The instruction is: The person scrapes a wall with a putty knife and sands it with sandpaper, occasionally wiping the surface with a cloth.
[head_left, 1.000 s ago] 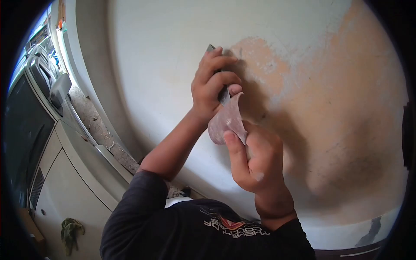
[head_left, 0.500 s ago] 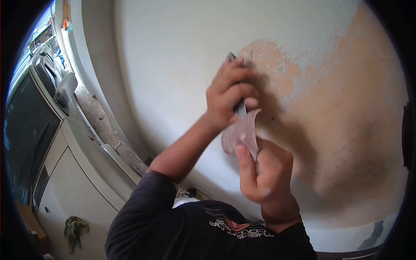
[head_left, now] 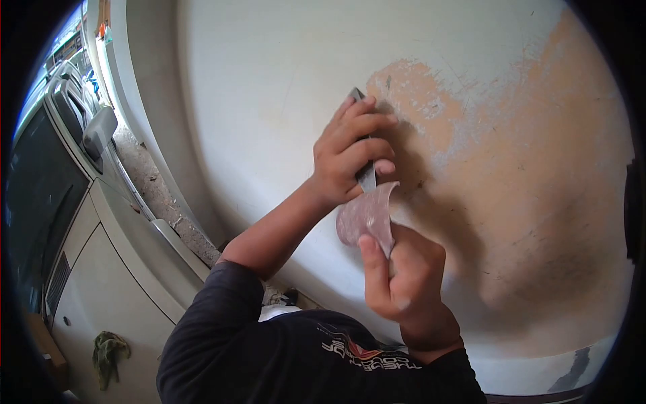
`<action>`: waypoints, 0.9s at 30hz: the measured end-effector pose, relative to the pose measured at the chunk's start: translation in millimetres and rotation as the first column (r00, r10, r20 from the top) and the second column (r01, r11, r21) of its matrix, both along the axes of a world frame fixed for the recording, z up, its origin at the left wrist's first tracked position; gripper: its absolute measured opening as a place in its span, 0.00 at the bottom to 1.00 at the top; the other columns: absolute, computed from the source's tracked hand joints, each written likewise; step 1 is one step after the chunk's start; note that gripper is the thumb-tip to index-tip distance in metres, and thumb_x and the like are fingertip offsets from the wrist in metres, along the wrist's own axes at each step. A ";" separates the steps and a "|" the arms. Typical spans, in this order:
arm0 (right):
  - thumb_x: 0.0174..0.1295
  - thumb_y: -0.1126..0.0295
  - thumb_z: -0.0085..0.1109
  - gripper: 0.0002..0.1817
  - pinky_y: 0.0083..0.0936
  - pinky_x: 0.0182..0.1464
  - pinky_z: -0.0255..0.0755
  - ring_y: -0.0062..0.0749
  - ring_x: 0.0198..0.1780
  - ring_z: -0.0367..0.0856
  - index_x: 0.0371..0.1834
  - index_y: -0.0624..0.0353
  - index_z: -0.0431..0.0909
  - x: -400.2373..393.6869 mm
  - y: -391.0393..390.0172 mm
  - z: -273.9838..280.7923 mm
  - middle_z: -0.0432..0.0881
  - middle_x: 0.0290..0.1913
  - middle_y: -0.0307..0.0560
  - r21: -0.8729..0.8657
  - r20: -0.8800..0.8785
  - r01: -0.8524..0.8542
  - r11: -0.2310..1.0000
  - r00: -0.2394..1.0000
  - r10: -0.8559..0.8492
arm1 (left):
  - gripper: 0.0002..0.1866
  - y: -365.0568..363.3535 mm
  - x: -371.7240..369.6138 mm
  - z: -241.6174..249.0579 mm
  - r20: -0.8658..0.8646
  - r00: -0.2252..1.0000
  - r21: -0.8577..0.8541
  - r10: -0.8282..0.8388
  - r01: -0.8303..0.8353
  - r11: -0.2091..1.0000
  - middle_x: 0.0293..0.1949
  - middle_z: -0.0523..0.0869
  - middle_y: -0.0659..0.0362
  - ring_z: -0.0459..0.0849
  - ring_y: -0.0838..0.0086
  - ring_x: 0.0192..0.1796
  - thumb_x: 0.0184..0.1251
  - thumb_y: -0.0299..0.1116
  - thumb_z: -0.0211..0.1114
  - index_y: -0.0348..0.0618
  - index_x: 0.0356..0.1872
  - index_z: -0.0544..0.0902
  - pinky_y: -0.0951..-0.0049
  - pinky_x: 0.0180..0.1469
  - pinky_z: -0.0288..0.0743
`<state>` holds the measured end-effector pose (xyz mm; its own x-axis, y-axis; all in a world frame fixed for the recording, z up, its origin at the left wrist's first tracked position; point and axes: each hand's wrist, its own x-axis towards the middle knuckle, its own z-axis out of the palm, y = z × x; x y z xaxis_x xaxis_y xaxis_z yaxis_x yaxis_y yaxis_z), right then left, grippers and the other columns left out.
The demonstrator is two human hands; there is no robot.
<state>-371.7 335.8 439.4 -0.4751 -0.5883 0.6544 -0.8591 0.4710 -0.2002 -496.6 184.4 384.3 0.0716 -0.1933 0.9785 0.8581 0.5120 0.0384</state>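
Observation:
My left hand (head_left: 351,153) is closed around a flat grey metal strip (head_left: 367,176), which shows at both ends of the grip. Its upper end points toward the scuffed surface. Just below, my right hand (head_left: 407,273) pinches a curled, pinkish sheet of sandpaper (head_left: 367,217) between thumb and fingers. The sheet's upper edge sits right at the lower end of the strip. Both hands are in front of a pale wall-like surface (head_left: 282,87) with a large worn tan patch (head_left: 511,175). My right fingers are partly hidden behind the sandpaper.
At the left stands a light-coloured vehicle (head_left: 124,269) with a side mirror (head_left: 99,132) and a dark window. A green cloth (head_left: 109,358) hangs on its panel, near a cardboard box (head_left: 50,350). Debris-strewn ground (head_left: 151,185) runs between vehicle and wall.
Both hands have shifted slightly left in view, with the sandpaper also a little lower. More of the strip's lower end shows above the sandpaper. Both grips stay the same.

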 end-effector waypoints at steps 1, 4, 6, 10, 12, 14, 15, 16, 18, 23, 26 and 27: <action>0.60 0.72 0.66 0.07 0.35 0.19 0.66 0.40 0.15 0.74 0.39 0.62 0.83 4.1 1.8 1.1 0.74 0.18 0.46 -0.003 -0.006 -0.003 1.000 1.000 0.003 | 0.17 3.0 3.2 0.5 -0.006 1.000 -0.003 0.003 -0.003 1.000 0.50 0.88 0.54 0.83 0.48 0.63 0.67 0.51 0.70 0.49 0.31 0.83 0.45 0.69 0.69; 0.61 0.71 0.67 0.07 0.35 0.19 0.66 0.40 0.15 0.73 0.39 0.61 0.83 6.3 9.7 2.7 0.73 0.18 0.45 0.012 -0.033 -0.011 1.000 0.999 0.011 | 0.16 9.0 7.6 -1.3 0.020 1.000 -0.046 -0.023 0.024 0.999 0.51 0.88 0.53 0.83 0.47 0.62 0.67 0.50 0.70 0.49 0.30 0.83 0.44 0.67 0.71; 0.60 0.72 0.67 0.08 0.35 0.19 0.66 0.40 0.15 0.73 0.40 0.62 0.83 3.6 5.8 1.5 0.73 0.18 0.45 0.023 0.005 -0.008 1.000 1.000 0.008 | 0.16 3.0 3.8 -0.4 0.019 1.000 -0.013 -0.001 0.001 1.000 0.50 0.88 0.53 0.82 0.47 0.63 0.67 0.50 0.70 0.49 0.30 0.83 0.45 0.69 0.69; 0.60 0.73 0.67 0.07 0.35 0.20 0.67 0.42 0.16 0.74 0.39 0.62 0.83 6.9 8.2 1.1 0.74 0.18 0.47 -0.011 0.002 -0.016 1.000 1.000 0.016 | 0.16 14.0 11.3 -5.9 0.052 0.996 -0.035 -0.079 0.081 0.996 0.52 0.87 0.53 0.80 0.45 0.65 0.66 0.50 0.70 0.48 0.32 0.84 0.43 0.69 0.68; 0.59 0.74 0.67 0.06 0.35 0.20 0.67 0.43 0.16 0.75 0.38 0.63 0.83 -2.2 7.9 -4.5 0.75 0.19 0.48 -0.046 0.023 -0.034 0.998 0.999 0.035 | 0.16 8.1 6.1 -7.1 0.059 0.998 -0.015 -0.029 0.030 0.999 0.53 0.87 0.53 0.80 0.46 0.66 0.66 0.50 0.70 0.48 0.32 0.84 0.43 0.69 0.68; 0.60 0.74 0.66 0.05 0.35 0.20 0.67 0.43 0.16 0.75 0.37 0.63 0.83 6.2 9.4 -1.9 0.76 0.20 0.48 -0.010 0.043 -0.029 1.000 0.999 0.030 | 0.15 5.4 8.2 -11.1 0.070 0.998 -0.017 -0.009 0.011 1.000 0.53 0.87 0.54 0.80 0.47 0.66 0.65 0.50 0.71 0.49 0.32 0.84 0.44 0.70 0.68; 0.61 0.74 0.66 0.05 0.35 0.20 0.67 0.44 0.17 0.75 0.37 0.63 0.83 8.6 9.3 -1.2 0.76 0.20 0.49 0.017 0.048 -0.030 0.999 0.998 0.029 | 0.15 6.9 9.8 -11.8 0.066 0.998 -0.018 -0.005 0.006 1.000 0.53 0.87 0.54 0.80 0.47 0.66 0.65 0.50 0.71 0.49 0.32 0.84 0.44 0.70 0.68; 0.61 0.74 0.65 0.05 0.34 0.20 0.67 0.44 0.17 0.75 0.37 0.63 0.83 9.8 12.7 -6.0 0.77 0.21 0.49 -0.010 0.044 -0.034 0.999 0.998 0.035 | 0.15 10.7 12.7 -13.0 0.075 0.997 -0.034 -0.026 0.029 0.999 0.53 0.87 0.53 0.80 0.47 0.66 0.64 0.49 0.72 0.49 0.32 0.84 0.44 0.69 0.68; 0.61 0.74 0.65 0.05 0.34 0.20 0.67 0.44 0.17 0.75 0.37 0.63 0.83 -3.9 8.1 -8.8 0.76 0.21 0.49 -0.031 0.029 -0.042 0.999 0.999 0.043 | 0.15 8.5 9.5 -12.5 0.077 0.997 -0.042 -0.009 0.012 0.999 0.53 0.87 0.52 0.80 0.46 0.65 0.62 0.49 0.73 0.48 0.32 0.84 0.43 0.68 0.68; 0.62 0.75 0.64 0.04 0.34 0.21 0.68 0.43 0.18 0.76 0.37 0.64 0.83 16.2 9.1 -0.5 0.77 0.21 0.50 0.033 0.015 -0.024 0.999 1.000 0.023 | 0.16 10.6 13.6 -11.3 0.051 0.993 -0.064 -0.104 0.108 0.992 0.52 0.87 0.52 0.81 0.45 0.63 0.63 0.50 0.72 0.49 0.32 0.84 0.43 0.66 0.69; 0.61 0.73 0.64 0.06 0.34 0.21 0.67 0.42 0.18 0.76 0.38 0.65 0.83 -2.9 3.2 -7.5 0.77 0.21 0.50 -0.021 0.058 -0.029 0.999 0.998 0.030 | 0.17 5.3 5.3 -8.9 0.056 0.998 -0.004 -0.031 0.031 1.000 0.52 0.87 0.53 0.82 0.46 0.63 0.64 0.52 0.71 0.49 0.31 0.84 0.43 0.67 0.69; 0.61 0.73 0.64 0.07 0.35 0.20 0.67 0.41 0.17 0.75 0.39 0.65 0.83 -5.4 2.3 -9.9 0.76 0.20 0.49 -0.056 0.055 -0.022 0.998 0.998 0.025 | 0.17 2.1 1.3 -8.6 0.036 0.999 0.024 0.028 -0.029 0.999 0.52 0.87 0.54 0.82 0.47 0.63 0.64 0.52 0.71 0.49 0.31 0.84 0.44 0.68 0.69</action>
<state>-377.1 338.1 429.5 -0.4981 -0.5633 0.6592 -0.8567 0.4373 -0.2737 -495.3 186.4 375.7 0.0425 -0.2155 0.9756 0.8411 0.5348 0.0815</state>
